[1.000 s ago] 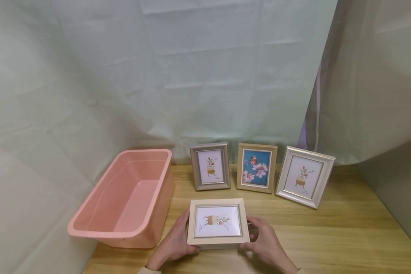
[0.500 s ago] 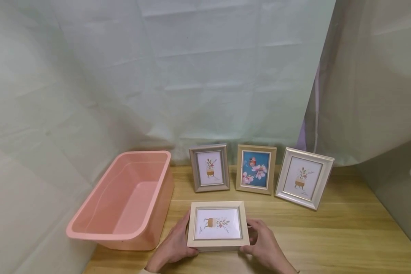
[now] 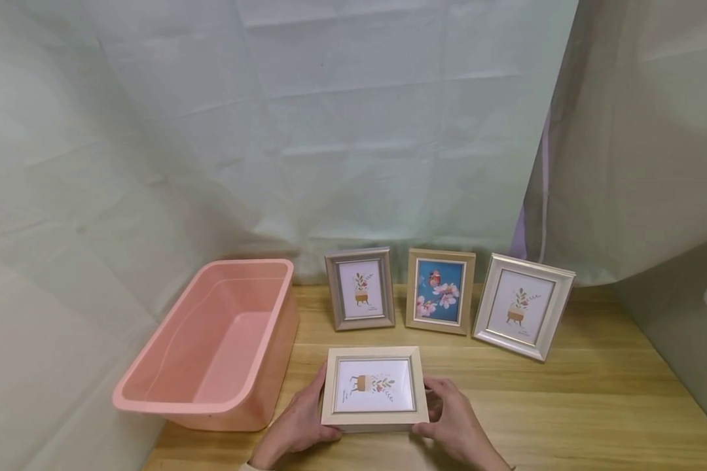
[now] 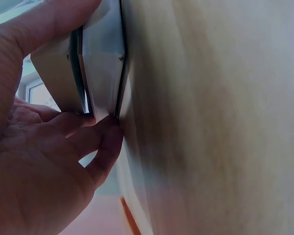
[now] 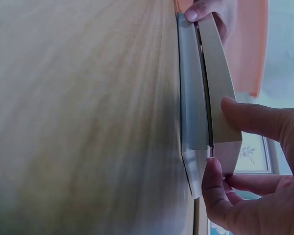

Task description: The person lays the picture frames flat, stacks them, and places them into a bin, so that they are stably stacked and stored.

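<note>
A cream picture frame point(image 3: 374, 418) lies face up with its plant print turned sideways. Beneath it is a second, whitish frame point(image 5: 193, 93), seen edge-on in the right wrist view with a narrow dark gap between the two. My left hand point(image 3: 299, 415) grips the left end of the stack, thumb along the near side and fingers at the end. At the other end my right hand point(image 3: 456, 418) pinches the cream frame, its thumb point(image 5: 250, 117) on the near side and fingertips at the short edge. The lower frame rests on the wooden table point(image 3: 542, 405).
A pink plastic tub point(image 3: 265, 373) stands left of the stack. Behind stand a grey-brown frame point(image 3: 334, 294), a tan frame with a bird-and-blossom picture point(image 3: 440, 291) and a silvery white frame point(image 3: 556, 314), angled. Pale cloth point(image 3: 353, 131) hangs along the back.
Hands and stacked frames keep their places on the table. Only the head view has shifted very slightly since a second ago.
</note>
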The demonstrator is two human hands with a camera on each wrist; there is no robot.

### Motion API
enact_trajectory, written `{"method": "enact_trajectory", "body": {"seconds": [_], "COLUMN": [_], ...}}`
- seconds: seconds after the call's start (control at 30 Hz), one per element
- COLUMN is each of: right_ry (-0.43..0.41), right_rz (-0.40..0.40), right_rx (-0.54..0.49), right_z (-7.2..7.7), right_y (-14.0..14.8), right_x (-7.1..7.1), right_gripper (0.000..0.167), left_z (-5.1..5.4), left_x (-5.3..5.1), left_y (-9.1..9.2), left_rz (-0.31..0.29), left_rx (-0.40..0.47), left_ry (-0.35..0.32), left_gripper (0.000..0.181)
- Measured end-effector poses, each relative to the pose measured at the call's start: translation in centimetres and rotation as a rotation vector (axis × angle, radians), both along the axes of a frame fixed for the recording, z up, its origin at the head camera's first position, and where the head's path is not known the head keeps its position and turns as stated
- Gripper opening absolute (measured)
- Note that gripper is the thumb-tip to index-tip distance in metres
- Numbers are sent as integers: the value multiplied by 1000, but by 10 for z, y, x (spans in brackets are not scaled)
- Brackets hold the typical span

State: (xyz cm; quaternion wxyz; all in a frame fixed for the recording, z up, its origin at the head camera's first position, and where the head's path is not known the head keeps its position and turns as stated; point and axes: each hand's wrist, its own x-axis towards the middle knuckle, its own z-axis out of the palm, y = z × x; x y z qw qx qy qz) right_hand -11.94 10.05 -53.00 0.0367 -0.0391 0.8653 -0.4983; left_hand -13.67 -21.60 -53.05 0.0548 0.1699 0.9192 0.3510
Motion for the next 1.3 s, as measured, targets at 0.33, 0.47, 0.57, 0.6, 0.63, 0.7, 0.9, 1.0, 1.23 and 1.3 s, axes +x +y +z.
{"method": "enact_trajectory", "body": {"seconds": [0.33, 0.47, 0.57, 0.6, 0.63, 0.7, 0.9, 1.0, 1.23, 1.3], "right_ry": [6, 3, -24, -34, -43, -53, 24, 88, 338, 397], "right_rz": [1, 18, 51, 59, 63, 56, -11, 9, 103, 123], "right_rx": [-7, -28, -68, -82, -92, -102, -128, -148, -150, -120], "right_z": [-2, -4, -5, -4, -3, 1, 19, 30, 54, 62], "right_y": [1, 4, 8, 11, 13, 17, 20, 18, 8, 5], "right_x": [0, 0, -3, -4, -6, -10, -30, -45, -87, -100], "right_gripper": [85, 87, 86, 85, 83, 80, 69, 65, 63, 67], "left_z": [1, 2, 2, 2, 2, 1, -1, -1, 0, 0], "left_x": [-1, -2, -2, -3, -3, -4, -6, -5, -1, 1], "left_y": [-6, -11, -15, -15, -16, -16, -18, -19, -19, -18], "left_rz": [13, -22, -36, -33, -30, -20, 10, 16, 14, 15], "left_rx": [84, 218, 299, 322, 339, 374, 443, 438, 457, 458], "left_ry": [-95, -182, -236, -250, -258, -268, -283, -281, -292, -291], "left_gripper": [139, 134, 130, 129, 127, 123, 109, 105, 102, 103]}}
